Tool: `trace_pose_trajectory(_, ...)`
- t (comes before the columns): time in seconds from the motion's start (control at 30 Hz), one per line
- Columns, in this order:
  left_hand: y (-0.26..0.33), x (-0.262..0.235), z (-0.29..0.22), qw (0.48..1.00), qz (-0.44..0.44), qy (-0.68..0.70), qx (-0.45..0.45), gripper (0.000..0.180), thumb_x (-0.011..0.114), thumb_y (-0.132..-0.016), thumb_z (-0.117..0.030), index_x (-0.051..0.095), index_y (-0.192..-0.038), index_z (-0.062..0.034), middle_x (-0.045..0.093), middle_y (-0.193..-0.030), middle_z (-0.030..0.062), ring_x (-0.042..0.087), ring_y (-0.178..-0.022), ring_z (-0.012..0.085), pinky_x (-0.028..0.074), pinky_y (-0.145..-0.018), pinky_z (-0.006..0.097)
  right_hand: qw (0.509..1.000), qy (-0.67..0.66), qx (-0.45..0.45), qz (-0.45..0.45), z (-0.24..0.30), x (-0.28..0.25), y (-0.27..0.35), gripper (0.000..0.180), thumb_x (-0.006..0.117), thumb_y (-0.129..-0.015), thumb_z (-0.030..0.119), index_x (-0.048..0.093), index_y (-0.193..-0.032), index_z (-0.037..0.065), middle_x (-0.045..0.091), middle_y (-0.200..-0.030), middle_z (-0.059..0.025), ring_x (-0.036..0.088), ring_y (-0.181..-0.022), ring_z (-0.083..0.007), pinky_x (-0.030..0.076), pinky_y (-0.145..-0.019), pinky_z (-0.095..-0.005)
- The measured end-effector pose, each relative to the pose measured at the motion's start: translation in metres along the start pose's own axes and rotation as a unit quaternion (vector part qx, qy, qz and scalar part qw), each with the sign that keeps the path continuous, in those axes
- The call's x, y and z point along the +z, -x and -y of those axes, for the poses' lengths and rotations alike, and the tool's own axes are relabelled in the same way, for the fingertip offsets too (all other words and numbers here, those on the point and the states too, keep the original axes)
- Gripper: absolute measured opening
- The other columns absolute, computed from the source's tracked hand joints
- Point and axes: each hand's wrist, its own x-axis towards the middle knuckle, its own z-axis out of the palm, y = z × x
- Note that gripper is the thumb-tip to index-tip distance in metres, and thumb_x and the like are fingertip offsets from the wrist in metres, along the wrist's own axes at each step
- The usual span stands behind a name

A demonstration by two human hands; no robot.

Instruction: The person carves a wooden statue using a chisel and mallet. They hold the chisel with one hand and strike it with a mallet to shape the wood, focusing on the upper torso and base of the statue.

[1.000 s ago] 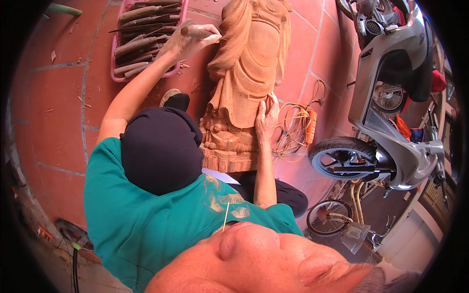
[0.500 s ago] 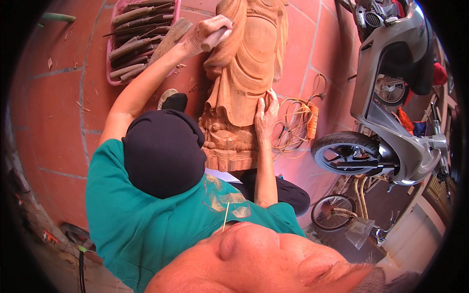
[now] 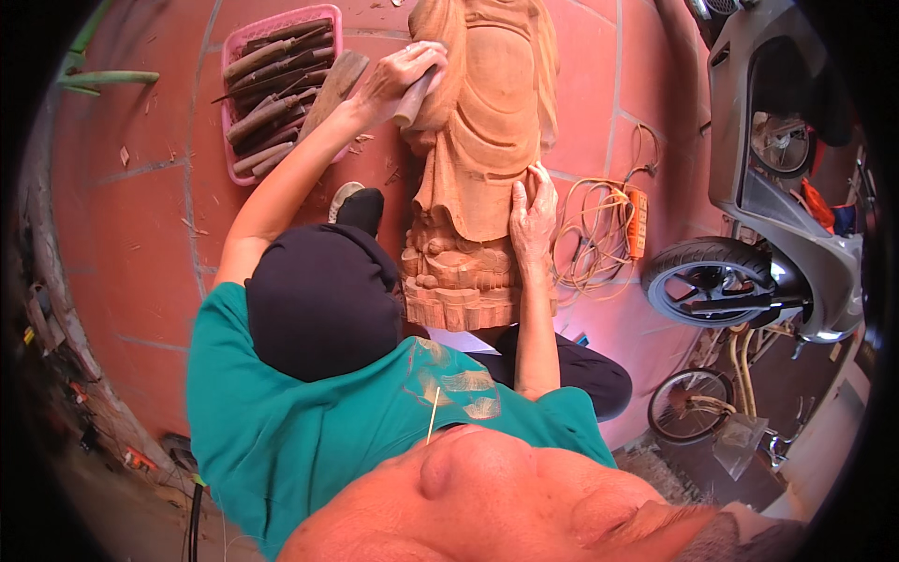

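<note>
A carved wooden statue (image 3: pixel 496 140) of a robed figure lies lengthwise before me, its carved base (image 3: pixel 464 300) nearest my body. My left hand (image 3: pixel 398 80), at the statue's upper left side, is closed round a brown rolled piece (image 3: pixel 415 98) that may be folded sandpaper. That piece is held by the robe's folds; whether it touches the wood is hard to tell. Lower down, my right hand (image 3: pixel 534 220) lies against the statue's right side, its fingers apart and stretched along the robe's edge.
A pink tray (image 3: pixel 228 103) of several wooden-handled tools stands left, a flat wooden piece (image 3: pixel 337 89) at its edge. An orange power strip (image 3: pixel 638 225) and coiled cord (image 3: pixel 590 248) lie right. Beyond are a grey motorbike (image 3: pixel 796 225) and a bicycle wheel (image 3: pixel 691 406). Wood chips dot the red tiles.
The whole view has shifted, so the surroundings sit further right in it. My left hand still grips the brown piece by the robe, and my right hand stays on the statue's side.
</note>
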Motion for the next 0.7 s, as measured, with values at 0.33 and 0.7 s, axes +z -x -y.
trace_pose_trajectory(0.33, 0.026, -0.007, -0.015, 0.999, 0.038, -0.033, -0.016, 0.022, 0.068, -0.083, 0.001, 0.059, -0.102, -0.0016, 0.067, -0.106, 0.0176, 0.066, -0.1, 0.0386, 0.056, -0.085, 0.043, 1.0, -0.002, -0.001, -0.031, -0.005, 0.005, 0.004, 0.038, 0.07, -0.097, 0.024, 0.061, -0.13, 0.006, 0.062, -0.136, -0.0163, 0.058, -0.126, -0.0354, 0.044, -0.107, -0.0467)
trace_pose_trajectory(0.7, -0.01, -0.007, -0.003, 0.998, 0.059, -0.036, -0.013, 0.023, 0.071, -0.085, -0.001, 0.06, -0.105, -0.0052, 0.068, -0.108, 0.0142, 0.067, -0.1, 0.0382, 0.057, -0.085, 0.043, 0.999, 0.005, -0.004, -0.041, -0.005, 0.005, 0.002, 0.036, 0.069, -0.098, 0.022, 0.062, -0.13, 0.007, 0.063, -0.136, -0.0161, 0.058, -0.125, -0.035, 0.045, -0.107, -0.0444)
